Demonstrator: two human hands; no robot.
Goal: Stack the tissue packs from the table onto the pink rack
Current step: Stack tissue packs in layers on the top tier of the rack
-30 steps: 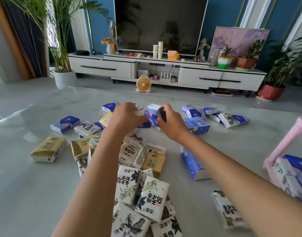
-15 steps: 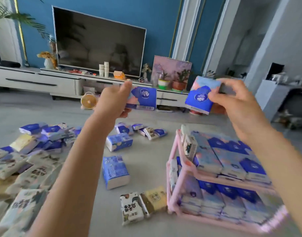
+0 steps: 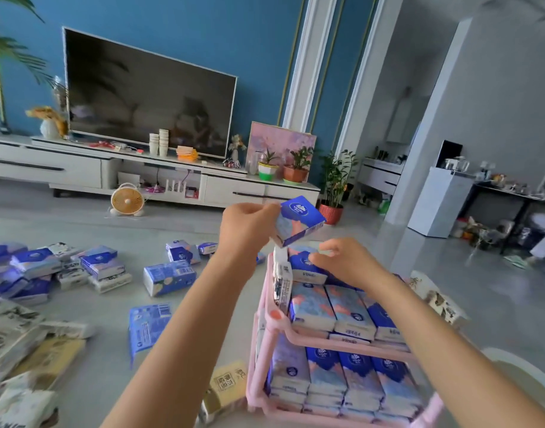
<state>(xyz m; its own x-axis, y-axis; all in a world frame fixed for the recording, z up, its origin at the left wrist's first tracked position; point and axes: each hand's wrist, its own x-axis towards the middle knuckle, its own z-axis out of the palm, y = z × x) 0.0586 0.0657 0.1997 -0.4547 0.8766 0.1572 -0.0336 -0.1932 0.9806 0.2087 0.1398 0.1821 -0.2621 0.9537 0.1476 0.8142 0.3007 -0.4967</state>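
"where is the pack you picked up?"

"in my left hand point(image 3: 249, 223). my fingers pinch one end of a blue pack point(image 3: 299, 220), which is tilted in the air just above the far left corner of the pink rack point(image 3: 274, 322)."

"and your other hand?"

"my right hand point(image 3: 348, 261) is down at the far end of the rack's upper shelf. its fingers are curled onto a second pack point(image 3: 305, 268) that lies on top of the ones already there. it's blurred, so i can't tell more of the hold."

"what's in the rack?"

"on the upper shelf there's a row of blue-and-pink packs point(image 3: 333, 307) lying flat, side by side. a white printed pack point(image 3: 282, 282) stands on edge against the left rail. the lower shelf holds four stacks of blue packs point(image 3: 342, 375), side by side and filling it from left to right."

"what's on the worktop?"

"the worktop point(image 3: 203, 248) has loose blue packs point(image 3: 169, 278) left of the rack and more in a heap at the far left. white printed packs point(image 3: 12, 332) lie at the near left. a gold pack point(image 3: 228, 381) lies against the rack's near left foot. more white printed ones point(image 3: 435, 298) are just right of the rack."
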